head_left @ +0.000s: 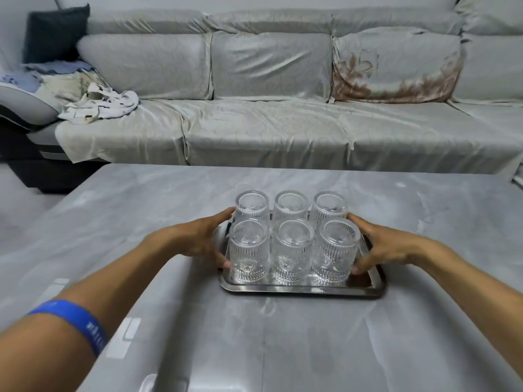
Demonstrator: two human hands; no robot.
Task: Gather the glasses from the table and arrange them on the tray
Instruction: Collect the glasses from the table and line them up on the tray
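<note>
Several clear ribbed glasses [293, 247] stand upside down in two rows on a shiny steel tray [302, 288] at the middle of the grey table [169, 222]. My left hand [198, 239] is spread against the left side of the group, thumb at the near-left glass and fingers at the far-left one. My right hand [382, 244] mirrors it on the right side, thumb by the near-right glass. Both hands press the outer glasses from the sides; neither lifts anything.
A long grey sofa [283, 123] runs behind the table, with crumpled cloths [99, 103] and a dark cushion [56, 32] at its left end. A blue wristband [79, 323] is on my left forearm.
</note>
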